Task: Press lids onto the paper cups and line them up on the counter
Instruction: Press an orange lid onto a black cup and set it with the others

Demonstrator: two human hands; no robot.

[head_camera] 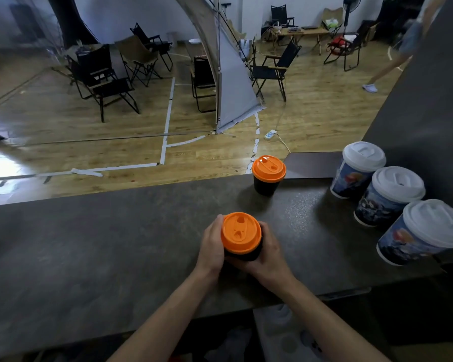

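Left hand (211,246) + right hand (268,254): hold black cup (244,255) | orange lid (241,232) on

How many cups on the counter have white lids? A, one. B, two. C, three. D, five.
C: the far cup, middle cup and near cup at the right carry white lids; the held cup and the cup beyond it have orange ones.

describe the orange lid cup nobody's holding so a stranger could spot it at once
Follow the far edge of the dark counter rightward. A black cup with an orange lid stands alone there, left of three white-lidded printed cups. The nearer orange-lidded cup is gripped by the left hand and right hand; this one is untouched.
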